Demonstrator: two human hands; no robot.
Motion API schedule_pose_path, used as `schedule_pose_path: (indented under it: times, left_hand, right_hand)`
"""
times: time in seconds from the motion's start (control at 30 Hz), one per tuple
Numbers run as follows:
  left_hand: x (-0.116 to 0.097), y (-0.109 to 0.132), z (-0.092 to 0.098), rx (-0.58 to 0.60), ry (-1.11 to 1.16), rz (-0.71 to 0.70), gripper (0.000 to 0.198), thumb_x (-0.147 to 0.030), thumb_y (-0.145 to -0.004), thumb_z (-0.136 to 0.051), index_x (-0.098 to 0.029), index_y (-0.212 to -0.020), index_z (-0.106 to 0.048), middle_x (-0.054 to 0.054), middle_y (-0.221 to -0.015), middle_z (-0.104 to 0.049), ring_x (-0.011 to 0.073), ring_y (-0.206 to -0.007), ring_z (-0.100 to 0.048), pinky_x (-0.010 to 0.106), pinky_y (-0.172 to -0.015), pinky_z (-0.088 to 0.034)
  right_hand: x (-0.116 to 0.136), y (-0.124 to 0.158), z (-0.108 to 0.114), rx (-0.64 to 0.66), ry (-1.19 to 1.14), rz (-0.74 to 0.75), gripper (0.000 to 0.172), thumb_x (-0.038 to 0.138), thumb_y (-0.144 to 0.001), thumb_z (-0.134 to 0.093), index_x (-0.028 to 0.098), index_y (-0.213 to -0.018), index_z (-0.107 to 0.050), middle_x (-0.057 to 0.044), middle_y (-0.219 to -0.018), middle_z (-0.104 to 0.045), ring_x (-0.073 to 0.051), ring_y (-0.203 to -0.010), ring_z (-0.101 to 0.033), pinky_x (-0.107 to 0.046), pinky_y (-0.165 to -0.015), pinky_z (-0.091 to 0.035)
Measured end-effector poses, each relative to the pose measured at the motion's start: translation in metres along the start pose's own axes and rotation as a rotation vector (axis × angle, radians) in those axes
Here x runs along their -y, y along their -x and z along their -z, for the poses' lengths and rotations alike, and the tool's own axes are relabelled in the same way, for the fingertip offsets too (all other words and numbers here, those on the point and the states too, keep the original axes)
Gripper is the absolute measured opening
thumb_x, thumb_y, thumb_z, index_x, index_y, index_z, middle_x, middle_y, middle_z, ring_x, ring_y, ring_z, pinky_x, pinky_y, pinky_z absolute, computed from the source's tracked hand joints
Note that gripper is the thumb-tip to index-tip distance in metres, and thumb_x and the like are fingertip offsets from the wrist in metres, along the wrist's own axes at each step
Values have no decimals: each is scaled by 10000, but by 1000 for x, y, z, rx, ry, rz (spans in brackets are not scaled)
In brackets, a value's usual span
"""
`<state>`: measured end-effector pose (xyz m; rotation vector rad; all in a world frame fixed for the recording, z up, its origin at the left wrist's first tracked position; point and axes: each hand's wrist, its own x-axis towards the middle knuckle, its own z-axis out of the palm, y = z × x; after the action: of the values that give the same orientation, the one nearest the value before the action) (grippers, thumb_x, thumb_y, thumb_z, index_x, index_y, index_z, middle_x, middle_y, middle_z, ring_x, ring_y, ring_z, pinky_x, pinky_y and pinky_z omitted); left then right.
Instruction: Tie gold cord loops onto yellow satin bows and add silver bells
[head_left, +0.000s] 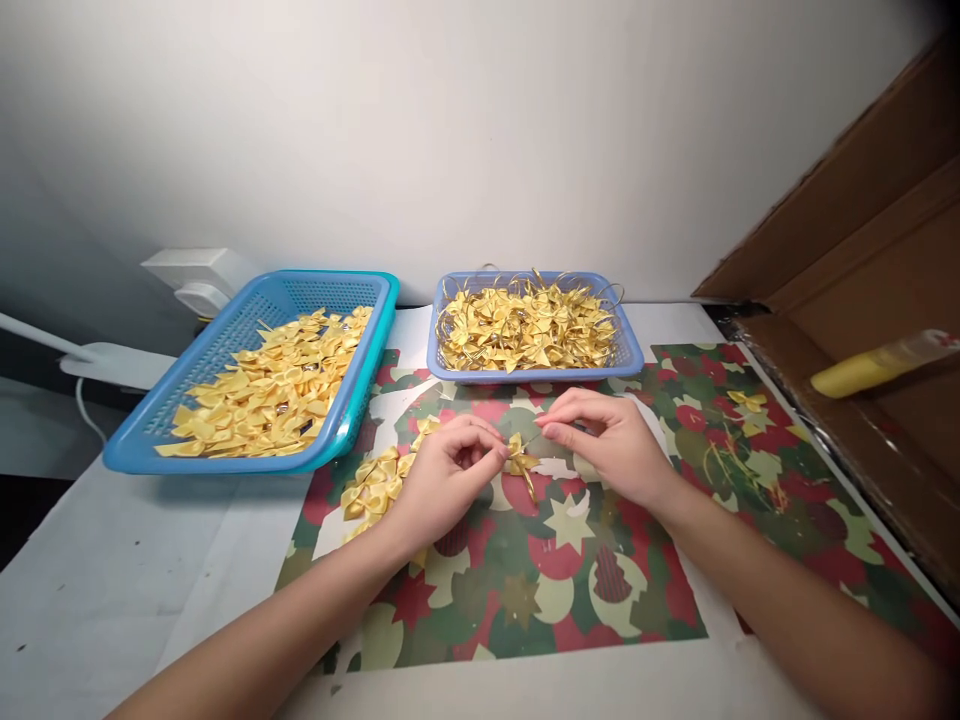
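Note:
Over the patterned sheet, my left hand (454, 470) pinches a gold ribbon bow (517, 460) at its left side. A folded gold strip hangs down below the bow. On the other side, my right hand (611, 440) has thumb and fingers closed on a thin gold cord (532, 438) that runs to the bow. Behind my left hand and wrist lies a loose pile of yellow ribbon bows (371, 488), partly hidden by the arm.
A blue basket (142, 440) of yellow bows stands at the left. A smaller blue basket (536, 376) behind my hands holds gold bows with cords. On the right are one bow (748, 401), thread scraps (731, 465), a cardboard box (847, 270) and a yellow tube (870, 370).

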<state>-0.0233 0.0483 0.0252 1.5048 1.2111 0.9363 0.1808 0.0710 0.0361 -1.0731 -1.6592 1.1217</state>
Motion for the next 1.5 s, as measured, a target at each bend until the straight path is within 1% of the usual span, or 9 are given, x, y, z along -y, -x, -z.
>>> schedule_pose_path:
  times: [0.2,0.4,0.53,0.63,0.73,0.87,1.07,1.23,1.5]
  left_hand:
    - [1,3,1,68,287,-11,156,-256,-824,-644,-181,-688,-663,24,-772,-602,151,-756,-554,267,-700,-433]
    - [5,4,-4,14,541,121,125,-284,-749,-712,-182,-704,-654,-7,-732,-584,105,-627,-482,240,-603,-384]
    - [-2,0,-8,-108,580,253,113,-253,-686,-697,-173,-659,-623,-41,-572,-520,90,-540,-432,229,-551,-336]
    - [-7,-3,-10,-114,634,356,94,-243,-667,-656,-174,-648,-595,-64,-504,-468,77,-491,-405,215,-522,-306]
    - [-9,-5,-11,-99,688,423,96,-251,-663,-632,-172,-664,-579,-54,-554,-523,68,-486,-423,207,-519,-324]
    - [-9,-6,-13,-82,801,483,111,-241,-665,-633,-165,-663,-552,-39,-638,-549,56,-504,-407,197,-512,-341]
    - [-6,-3,-11,-49,965,522,151,-215,-667,-674,-153,-644,-539,-58,-599,-386,51,-514,-323,159,-441,-274]
    - [-8,-4,-7,-10,1055,526,182,-224,-657,-709,-139,-654,-548,-40,-722,-437,32,-511,-315,142,-408,-270]
    - [-5,-4,-5,70,1044,475,236,-265,-700,-767,-132,-695,-573,-44,-721,-498,4,-446,-286,112,-366,-205]
  right_hand:
    - [-3,6,1,-129,-90,-110,238,445,-758,-746,209,-727,-742,-50,-810,-750,-187,-772,-689,-317,-707,-554]
    - [0,14,-4,-78,-151,-172,234,445,-770,-735,213,-741,-747,-56,-807,-773,-207,-802,-720,-333,-707,-586]
    - [4,18,-5,-54,-50,-73,133,325,-816,-706,221,-743,-747,-48,-831,-777,-211,-819,-725,-349,-753,-584]
    - [6,20,-4,-32,83,89,102,233,-832,-686,234,-758,-756,-41,-822,-776,-213,-805,-724,-348,-743,-575]
    - [7,20,-4,-6,148,233,116,168,-835,-680,239,-785,-758,-28,-811,-776,-203,-788,-721,-340,-734,-569]
    - [4,18,-7,26,170,274,148,135,-849,-659,242,-824,-757,-28,-828,-777,-199,-788,-720,-338,-727,-569]
    - [-3,15,-8,9,187,230,135,136,-838,-672,234,-786,-748,-29,-804,-774,-206,-790,-724,-335,-720,-573]
    - [-3,14,-7,7,193,221,148,109,-832,-663,221,-767,-735,-30,-791,-771,-197,-773,-725,-314,-706,-576]
    - [-2,14,-6,-27,144,177,143,93,-816,-673,206,-748,-729,-28,-794,-774,-176,-770,-724,-276,-711,-572]
